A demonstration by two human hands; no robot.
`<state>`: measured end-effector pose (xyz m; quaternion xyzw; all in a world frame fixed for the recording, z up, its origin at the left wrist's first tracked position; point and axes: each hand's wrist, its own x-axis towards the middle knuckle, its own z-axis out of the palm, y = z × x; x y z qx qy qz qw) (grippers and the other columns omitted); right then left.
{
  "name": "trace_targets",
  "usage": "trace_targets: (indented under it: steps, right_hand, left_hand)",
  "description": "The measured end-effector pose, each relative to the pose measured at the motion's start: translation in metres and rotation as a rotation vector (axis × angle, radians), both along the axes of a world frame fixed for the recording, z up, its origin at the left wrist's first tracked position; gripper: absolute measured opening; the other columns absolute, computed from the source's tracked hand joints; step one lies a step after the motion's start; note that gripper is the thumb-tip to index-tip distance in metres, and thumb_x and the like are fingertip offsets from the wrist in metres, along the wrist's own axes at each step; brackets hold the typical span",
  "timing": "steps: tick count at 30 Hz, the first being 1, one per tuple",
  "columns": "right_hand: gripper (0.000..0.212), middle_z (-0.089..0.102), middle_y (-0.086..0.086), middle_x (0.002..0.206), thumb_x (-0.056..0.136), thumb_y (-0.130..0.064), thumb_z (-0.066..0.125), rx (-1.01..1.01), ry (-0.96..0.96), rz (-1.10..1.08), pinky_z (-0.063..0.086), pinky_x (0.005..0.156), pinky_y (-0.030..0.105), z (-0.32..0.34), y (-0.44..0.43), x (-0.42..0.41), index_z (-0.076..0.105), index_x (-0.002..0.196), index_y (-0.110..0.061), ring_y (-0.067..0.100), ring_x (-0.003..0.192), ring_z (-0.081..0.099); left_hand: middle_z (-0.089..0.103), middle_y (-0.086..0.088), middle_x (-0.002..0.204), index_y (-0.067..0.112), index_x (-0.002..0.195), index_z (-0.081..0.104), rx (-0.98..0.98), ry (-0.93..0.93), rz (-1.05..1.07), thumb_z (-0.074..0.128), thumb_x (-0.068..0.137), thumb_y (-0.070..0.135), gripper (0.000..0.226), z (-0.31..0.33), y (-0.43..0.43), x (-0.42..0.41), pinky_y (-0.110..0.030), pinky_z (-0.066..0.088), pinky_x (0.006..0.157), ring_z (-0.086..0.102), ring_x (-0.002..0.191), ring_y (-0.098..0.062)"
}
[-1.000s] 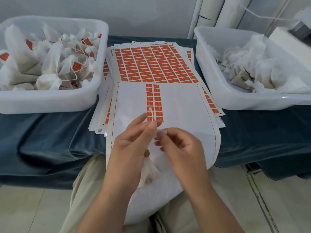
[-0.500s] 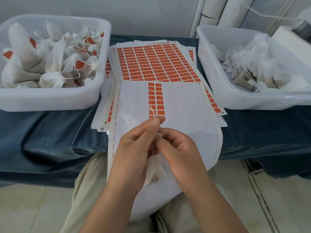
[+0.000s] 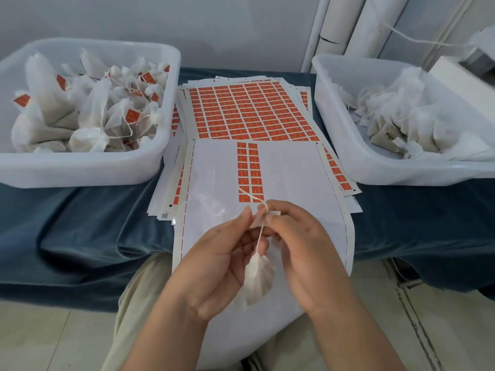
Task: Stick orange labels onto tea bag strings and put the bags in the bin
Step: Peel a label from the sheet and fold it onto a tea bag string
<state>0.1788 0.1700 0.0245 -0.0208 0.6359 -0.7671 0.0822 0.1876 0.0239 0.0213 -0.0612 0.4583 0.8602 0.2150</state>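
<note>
Left hand (image 3: 217,261) and right hand (image 3: 302,253) pinch a label (image 3: 257,223) against the string (image 3: 258,238); the tea bag (image 3: 258,279) hangs below. Left bin (image 3: 80,171) holds labelled bags, right bin (image 3: 401,175) unlabelled.

Both my hands are bare. My left hand (image 3: 214,263) and my right hand (image 3: 302,253) show only their own creases at the knuckles and short, plain, pale nails. My left forearm (image 3: 160,338) and my right forearm (image 3: 356,341) are uncovered as far as the lower edge of the view shows them. I wear light beige trousers (image 3: 139,290) of soft, slightly wrinkled cloth. They show broadly beside my left forearm and again in a narrow strip low between my arms, where a darker fold runs down the cloth.
</note>
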Motion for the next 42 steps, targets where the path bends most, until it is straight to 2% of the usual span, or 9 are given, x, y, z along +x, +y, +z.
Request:
trace_targets:
  steps: [4,11,16,21,26,29,35,39,42]
  right_hand:
    - [0.020,0.071,0.011,0.085,0.090,-0.031,0.067,0.020,-0.050,0.051,0.049,0.095,0.044,0.000,0.003,-0.004,0.080,0.094,-0.016,0.017,0.081,0.066]
    - [0.022,0.070,0.008,0.074,0.091,-0.037,0.067,0.054,0.007,0.059,0.050,0.091,0.038,0.005,0.002,-0.001,0.078,0.094,-0.018,0.019,0.075,0.068]
    - [0.026,0.068,0.006,0.070,0.091,-0.044,0.067,0.104,0.044,0.029,0.051,0.092,0.037,0.002,-0.002,0.002,0.074,0.097,-0.019,0.017,0.074,0.070]
    - [0.016,0.076,-0.001,0.095,0.093,-0.040,0.070,0.168,0.112,0.008,0.060,0.082,0.027,0.000,-0.001,0.002,0.072,0.107,-0.031,0.016,0.088,0.076]
    - [0.015,0.070,-0.020,0.112,0.092,-0.044,0.071,0.414,0.271,-0.102,0.054,0.098,0.032,0.000,0.002,0.003,0.064,0.106,-0.042,0.008,0.115,0.065]
    - [0.021,0.066,-0.030,0.113,0.091,-0.054,0.066,0.545,0.336,-0.117,0.051,0.093,0.019,0.001,0.002,0.003,0.059,0.108,-0.046,0.000,0.115,0.062]
    - [0.030,0.067,-0.023,0.098,0.099,-0.039,0.068,0.896,0.530,-0.029,0.049,0.085,0.005,0.001,0.011,0.000,0.053,0.125,-0.046,-0.003,0.101,0.063]
    - [0.050,0.069,-0.023,0.104,0.099,-0.034,0.070,0.770,0.391,0.111,0.049,0.090,0.006,0.008,0.025,-0.007,0.044,0.138,-0.051,-0.002,0.103,0.067]
    - [0.056,0.071,-0.023,0.111,0.091,-0.045,0.076,0.667,0.260,0.212,0.052,0.092,0.010,0.014,0.038,-0.008,0.045,0.138,-0.054,0.001,0.107,0.069]
  left_hand:
    - [0.059,-0.004,0.070,0.005,0.103,0.080,0.055,-0.043,0.015,0.071,0.094,0.036,0.033,-0.004,-0.001,-0.002,-0.018,0.052,0.060,0.056,0.062,-0.008]
    - [0.060,-0.001,0.064,0.009,0.091,0.084,-0.004,-0.001,0.063,0.072,0.086,0.036,0.030,-0.001,-0.002,-0.001,-0.014,0.050,0.057,0.056,0.055,-0.005]
    - [0.058,-0.001,0.065,0.014,0.083,0.085,-0.104,0.036,0.120,0.075,0.076,0.048,0.035,0.001,0.002,0.002,-0.016,0.048,0.065,0.056,0.060,-0.007]
    - [0.064,0.001,0.065,0.013,0.087,0.086,-0.083,0.012,0.163,0.079,0.071,0.044,0.036,0.001,0.004,0.002,-0.013,0.051,0.059,0.056,0.055,-0.004]
    - [0.066,0.001,0.068,0.013,0.091,0.087,-0.149,0.017,0.161,0.080,0.069,0.043,0.037,0.001,-0.001,0.000,-0.013,0.049,0.056,0.056,0.058,-0.003]
    - [0.066,0.002,0.071,0.011,0.093,0.086,-0.161,0.021,0.171,0.081,0.069,0.037,0.037,0.000,-0.005,-0.001,-0.013,0.048,0.055,0.056,0.059,-0.003]
    - [0.064,-0.001,0.069,0.013,0.081,0.084,-0.194,0.032,0.240,0.081,0.069,0.037,0.027,-0.002,-0.003,-0.001,-0.014,0.047,0.052,0.055,0.058,-0.006]
    - [0.066,-0.001,0.069,0.016,0.084,0.084,-0.250,0.077,0.244,0.082,0.072,0.045,0.031,-0.006,0.001,0.002,-0.015,0.047,0.053,0.057,0.059,-0.006]
    - [0.067,-0.003,0.069,0.019,0.086,0.084,-0.308,0.106,0.309,0.080,0.074,0.050,0.034,-0.005,0.002,0.002,-0.016,0.048,0.054,0.057,0.058,-0.008]
